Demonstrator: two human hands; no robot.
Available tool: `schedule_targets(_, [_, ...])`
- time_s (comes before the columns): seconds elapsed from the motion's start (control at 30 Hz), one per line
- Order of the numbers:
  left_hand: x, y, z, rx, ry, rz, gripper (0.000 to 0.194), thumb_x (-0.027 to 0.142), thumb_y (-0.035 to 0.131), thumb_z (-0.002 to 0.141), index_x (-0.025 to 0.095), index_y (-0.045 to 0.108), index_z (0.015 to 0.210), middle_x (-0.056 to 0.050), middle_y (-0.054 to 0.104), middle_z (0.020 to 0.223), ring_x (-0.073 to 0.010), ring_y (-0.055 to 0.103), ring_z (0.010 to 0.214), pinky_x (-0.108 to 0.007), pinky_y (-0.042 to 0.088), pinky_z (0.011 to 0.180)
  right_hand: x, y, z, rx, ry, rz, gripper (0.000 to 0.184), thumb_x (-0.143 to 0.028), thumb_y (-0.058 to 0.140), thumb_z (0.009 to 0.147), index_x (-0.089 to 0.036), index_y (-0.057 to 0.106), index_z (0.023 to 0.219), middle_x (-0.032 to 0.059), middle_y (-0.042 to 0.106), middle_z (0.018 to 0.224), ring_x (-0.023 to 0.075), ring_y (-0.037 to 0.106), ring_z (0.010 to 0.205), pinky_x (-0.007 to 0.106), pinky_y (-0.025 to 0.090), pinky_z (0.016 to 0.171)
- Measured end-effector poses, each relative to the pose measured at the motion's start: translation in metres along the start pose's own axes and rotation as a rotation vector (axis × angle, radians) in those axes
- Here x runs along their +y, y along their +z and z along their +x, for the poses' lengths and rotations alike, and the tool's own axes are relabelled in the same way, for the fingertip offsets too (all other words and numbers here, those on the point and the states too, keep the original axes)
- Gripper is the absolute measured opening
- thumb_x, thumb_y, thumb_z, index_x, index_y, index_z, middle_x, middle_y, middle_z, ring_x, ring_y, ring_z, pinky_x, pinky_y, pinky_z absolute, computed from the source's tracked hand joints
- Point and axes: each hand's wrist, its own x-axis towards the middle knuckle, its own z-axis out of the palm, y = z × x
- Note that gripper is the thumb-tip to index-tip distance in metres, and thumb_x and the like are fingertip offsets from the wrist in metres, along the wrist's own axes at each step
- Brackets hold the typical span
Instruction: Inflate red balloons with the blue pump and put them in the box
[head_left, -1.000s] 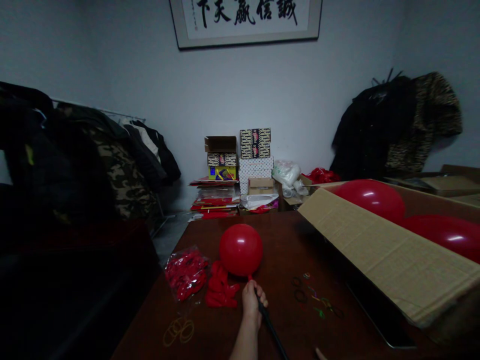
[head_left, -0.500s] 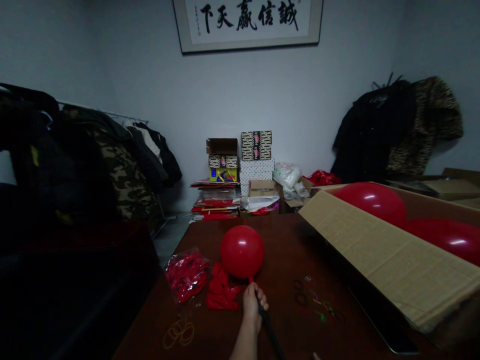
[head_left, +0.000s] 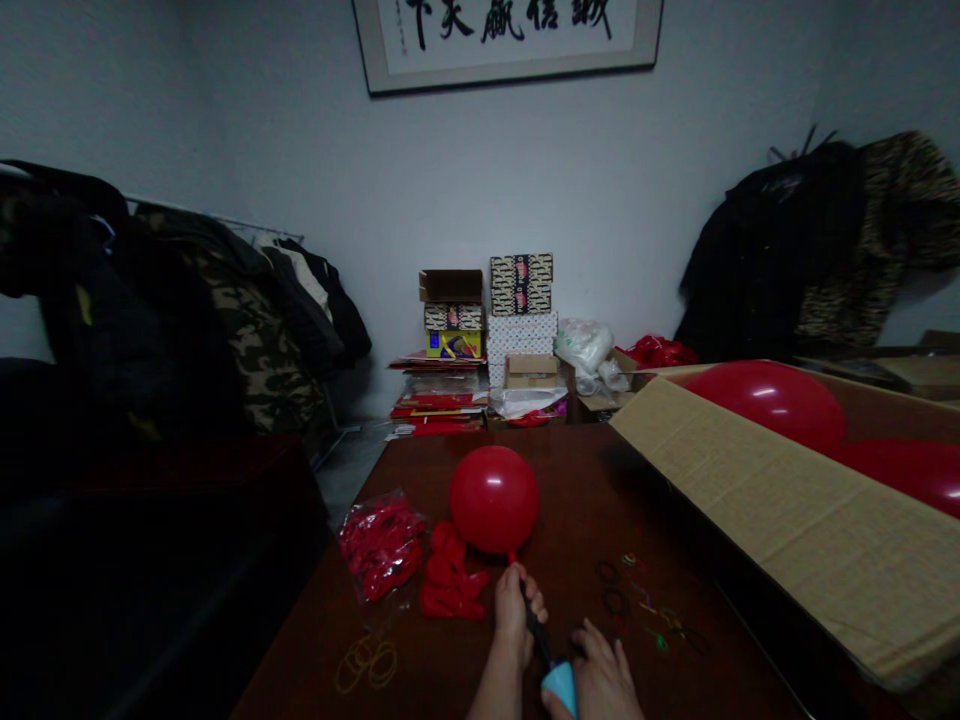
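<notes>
A round, inflated red balloon (head_left: 494, 499) stands over the table with its neck pointing toward me. My left hand (head_left: 515, 610) is closed around that neck, where it meets the thin black shaft of a balloon pump (head_left: 560, 686). The pump's light-blue end shows at the bottom edge. My right hand (head_left: 601, 675) lies against this blue part, its thumb on the near left side and its fingers stretched along the right; the lower part is cut off. Limp red balloons (head_left: 451, 578) lie left of my left hand, beside a clear bag of red balloons (head_left: 382, 545).
Tan rubber bands (head_left: 366, 664) lie at the table's front left, and coloured bands and hair ties (head_left: 652, 610) lie to the right. A cardboard box (head_left: 780, 510) with large red balloons (head_left: 766, 402) takes up the right side. Stacked boxes (head_left: 523, 345) stand behind the table.
My right hand has come in from the bottom edge to the pump, and its blue end now shows. My left hand still grips the balloon's neck. The view has shifted slightly.
</notes>
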Motion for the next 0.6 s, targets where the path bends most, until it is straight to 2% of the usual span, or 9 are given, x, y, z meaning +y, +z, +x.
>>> schedule_targets(0.17, [0.002,0.0,0.001,-0.016,-0.013,0.04,0.048,0.057,0.066,0.059,0.024,0.033,0.067,0.011,0.034,0.041,-0.0056,0.028,0.03,-0.021,0.013,0.036,-0.013,-0.004,0.013,0.031,0.042,0.051,0.046,-0.048,0.047,0.075,-0.016,0.068,0.101,0.0123,0.053,0.131,0.0306,0.032,0.134,0.051,0.016,0.111])
schedule_targets(0.37, [0.0,0.0,0.001,-0.017,0.001,0.056,0.046,0.058,0.063,0.061,0.024,0.033,0.067,0.011,0.034,0.041,-0.0054,0.027,0.03,-0.021,0.012,0.036,-0.01,0.001,0.007,0.043,0.028,0.032,0.05,-0.052,0.046,0.076,-0.017,0.066,0.106,0.0129,0.053,0.132,0.032,0.03,0.134,0.054,0.013,0.111])
schedule_targets(0.53, [0.0,0.001,0.0,-0.025,0.012,0.054,0.045,0.057,0.063,0.062,0.024,0.033,0.068,0.011,0.034,0.042,-0.0053,0.027,0.03,-0.02,0.011,0.037,-0.009,0.003,0.001,0.019,0.046,0.012,0.052,-0.047,0.052,0.072,-0.013,0.065,0.108,0.0145,0.055,0.129,0.0332,0.033,0.133,0.054,0.017,0.111])
schedule_targets(0.6, [0.0,0.001,-0.001,-0.025,0.018,0.053,0.044,0.056,0.063,0.062,0.024,0.033,0.068,0.011,0.034,0.042,-0.005,0.027,0.03,-0.021,0.012,0.037,-0.005,0.006,-0.005,0.02,0.029,-0.007,0.045,-0.043,0.053,0.073,-0.013,0.067,0.104,0.0138,0.057,0.128,0.0334,0.035,0.132,0.054,0.021,0.11])
